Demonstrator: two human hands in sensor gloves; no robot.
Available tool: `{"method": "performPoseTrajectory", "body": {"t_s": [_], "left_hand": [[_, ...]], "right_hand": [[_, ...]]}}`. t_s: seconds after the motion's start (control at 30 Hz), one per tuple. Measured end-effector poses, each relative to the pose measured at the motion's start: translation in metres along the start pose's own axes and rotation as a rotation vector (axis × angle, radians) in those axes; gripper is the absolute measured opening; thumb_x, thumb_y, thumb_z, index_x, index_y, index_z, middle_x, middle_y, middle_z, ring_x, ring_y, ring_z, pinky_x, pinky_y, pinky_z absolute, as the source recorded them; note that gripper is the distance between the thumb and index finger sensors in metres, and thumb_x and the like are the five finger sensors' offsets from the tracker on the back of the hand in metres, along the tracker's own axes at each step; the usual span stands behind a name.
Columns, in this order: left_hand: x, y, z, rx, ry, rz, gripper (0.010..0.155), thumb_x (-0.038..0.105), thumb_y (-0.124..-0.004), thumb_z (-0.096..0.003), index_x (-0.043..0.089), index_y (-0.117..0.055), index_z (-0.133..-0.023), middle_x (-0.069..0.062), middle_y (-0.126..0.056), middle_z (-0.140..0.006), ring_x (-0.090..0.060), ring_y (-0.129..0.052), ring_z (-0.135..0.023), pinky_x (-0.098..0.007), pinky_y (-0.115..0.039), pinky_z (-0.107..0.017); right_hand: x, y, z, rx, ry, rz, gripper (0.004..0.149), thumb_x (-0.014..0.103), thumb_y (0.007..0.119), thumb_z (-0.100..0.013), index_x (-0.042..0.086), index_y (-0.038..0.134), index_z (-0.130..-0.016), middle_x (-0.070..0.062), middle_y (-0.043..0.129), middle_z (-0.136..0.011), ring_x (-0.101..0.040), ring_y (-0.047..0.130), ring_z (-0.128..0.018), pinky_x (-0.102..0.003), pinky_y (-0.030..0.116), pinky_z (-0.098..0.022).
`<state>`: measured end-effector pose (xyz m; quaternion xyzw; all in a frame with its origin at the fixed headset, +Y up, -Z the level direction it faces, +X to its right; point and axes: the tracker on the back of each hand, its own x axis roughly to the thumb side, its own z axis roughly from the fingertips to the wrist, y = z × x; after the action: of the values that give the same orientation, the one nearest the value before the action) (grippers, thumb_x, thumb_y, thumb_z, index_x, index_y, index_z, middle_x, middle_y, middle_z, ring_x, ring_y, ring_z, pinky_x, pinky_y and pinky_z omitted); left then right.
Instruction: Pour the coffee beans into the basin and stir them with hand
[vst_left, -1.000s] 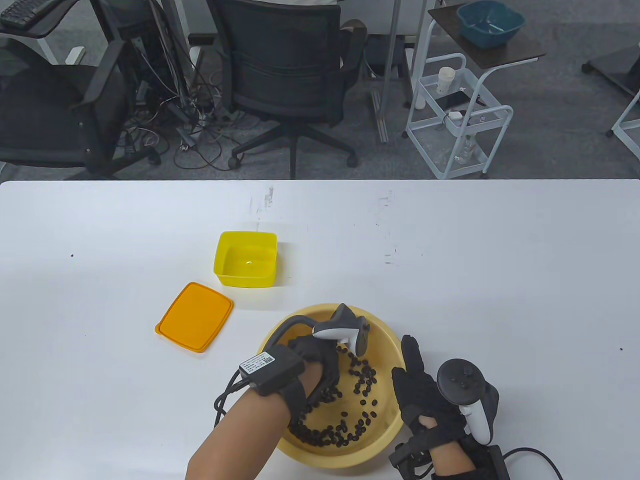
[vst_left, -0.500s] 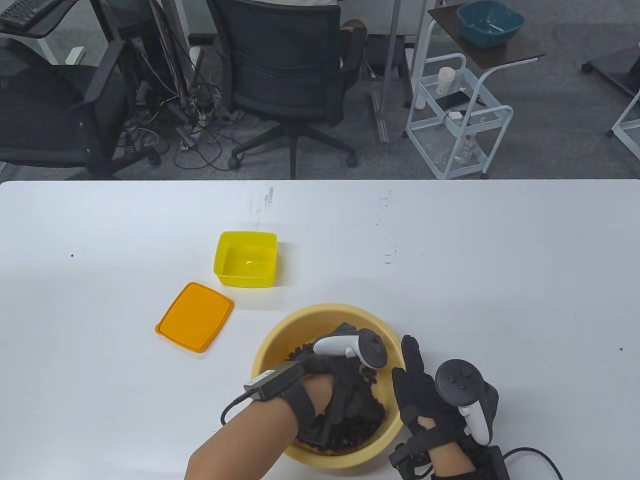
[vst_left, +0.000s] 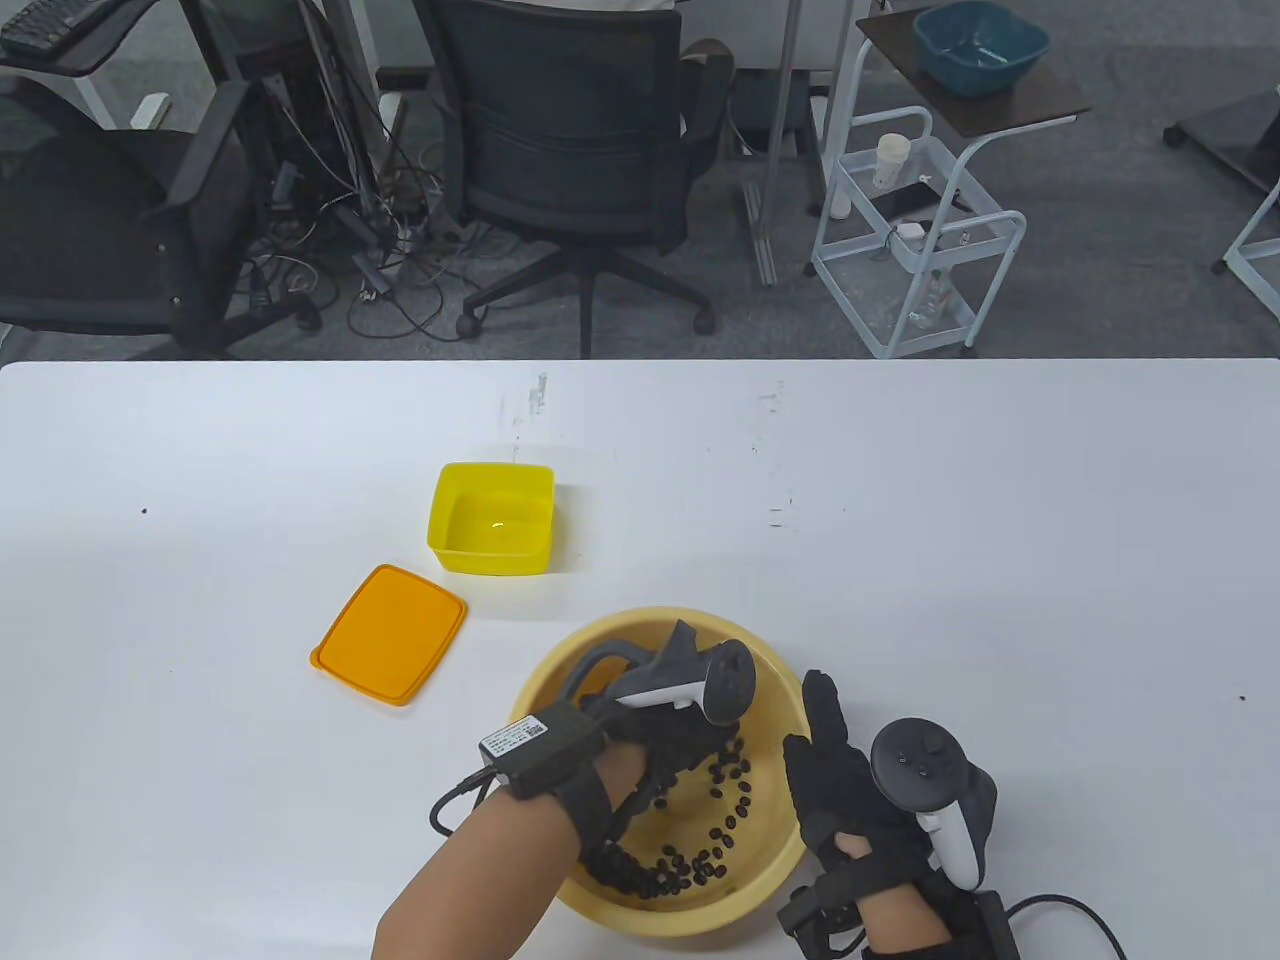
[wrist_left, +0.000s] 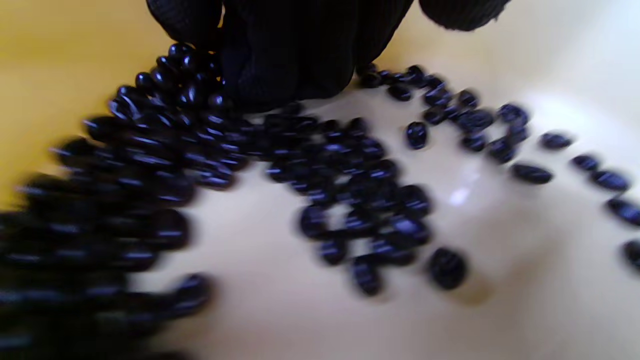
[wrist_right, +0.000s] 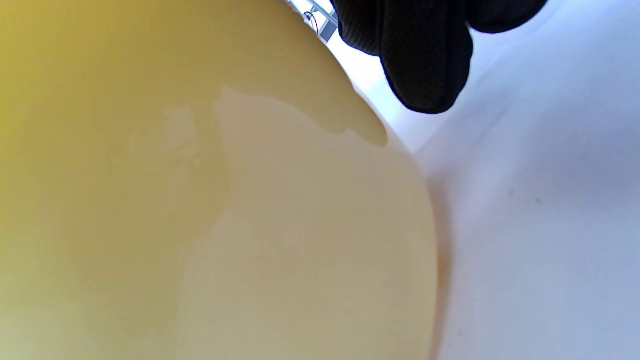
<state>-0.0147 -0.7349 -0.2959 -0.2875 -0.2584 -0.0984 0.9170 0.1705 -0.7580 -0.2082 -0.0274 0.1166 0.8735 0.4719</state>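
Observation:
The pale yellow basin (vst_left: 640, 622) stands at the table's near edge, with dark coffee beans (vst_left: 690, 866) strewn over its floor. My left hand (vst_left: 672, 742) is down inside the basin, its gloved fingers (wrist_left: 285, 65) touching the bean pile (wrist_left: 345, 200) on the basin floor (wrist_left: 500, 290). My right hand (vst_left: 832, 768) lies with straight fingers against the basin's right outer side. In the right wrist view, a fingertip (wrist_right: 425, 70) rests beside the basin's outer wall (wrist_right: 200, 200). The emptied yellow box (vst_left: 492, 517) sits farther back.
An orange lid (vst_left: 389, 635) lies flat to the left of the basin, just in front of the yellow box. The white table (vst_left: 1000, 520) stretches right and back. Office chairs and a white cart (vst_left: 915, 240) stand beyond the far edge.
My left hand swept across the beans toward the basin's near right side, then drew back to the left, and the beans are spread out again. The right hand stayed put.

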Motion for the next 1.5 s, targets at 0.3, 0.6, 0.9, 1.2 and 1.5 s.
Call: {"method": "performPoseTrajectory", "body": {"t_s": [0.3, 0.6, 0.9, 1.2, 1.5], "left_hand": [[0.001, -0.01, -0.001, -0.412, 0.144, -0.181, 0.067, 0.051, -0.059, -0.0537, -0.003, -0.073, -0.091, -0.02, -0.093, -0.081, -0.039, -0.101, -0.069, -0.049, -0.068, -0.068], [0.011, -0.035, 0.001, -0.64, -0.057, 0.041, 0.065, 0.052, -0.062, -0.051, -0.003, -0.09, -0.073, -0.017, -0.108, -0.06, -0.037, -0.113, -0.046, -0.049, -0.072, -0.065], [0.031, -0.034, -0.004, -0.569, -0.355, 0.504, 0.062, 0.051, -0.057, -0.055, 0.002, -0.07, -0.09, -0.008, -0.096, -0.078, -0.029, -0.105, -0.066, -0.047, -0.07, -0.067], [0.015, -0.009, -0.009, -0.066, -0.261, 0.501, 0.061, 0.051, -0.055, -0.0559, 0.01, -0.054, -0.101, -0.005, -0.077, -0.095, -0.023, -0.09, -0.079, -0.045, -0.056, -0.077], [0.012, -0.004, -0.002, -0.018, 0.01, -0.287, 0.061, 0.05, -0.061, -0.0522, 0.012, -0.063, -0.1, -0.011, -0.081, -0.093, -0.031, -0.093, -0.082, -0.046, -0.063, -0.072]], "right_hand": [[0.0, 0.0, 0.0, -0.001, 0.001, 0.001, 0.064, 0.04, 0.051, -0.054, 0.025, 0.016, -0.105, -0.027, 0.052, -0.096, -0.049, 0.08, -0.071, -0.064, 0.05, -0.061], [0.0, 0.0, 0.0, 0.002, 0.0, 0.001, 0.064, 0.04, 0.051, -0.054, 0.025, 0.016, -0.105, -0.028, 0.052, -0.096, -0.049, 0.08, -0.071, -0.064, 0.05, -0.061], [0.0, 0.0, 0.0, 0.001, 0.001, 0.003, 0.064, 0.04, 0.051, -0.054, 0.025, 0.016, -0.105, -0.028, 0.052, -0.096, -0.049, 0.08, -0.071, -0.064, 0.05, -0.061], [0.0, 0.0, 0.001, 0.003, 0.0, -0.001, 0.064, 0.041, 0.051, -0.054, 0.025, 0.016, -0.105, -0.028, 0.052, -0.096, -0.049, 0.08, -0.071, -0.064, 0.05, -0.061], [0.0, 0.0, 0.001, 0.005, 0.001, -0.002, 0.064, 0.041, 0.051, -0.054, 0.025, 0.016, -0.105, -0.028, 0.052, -0.096, -0.049, 0.08, -0.071, -0.064, 0.05, -0.061]]}}
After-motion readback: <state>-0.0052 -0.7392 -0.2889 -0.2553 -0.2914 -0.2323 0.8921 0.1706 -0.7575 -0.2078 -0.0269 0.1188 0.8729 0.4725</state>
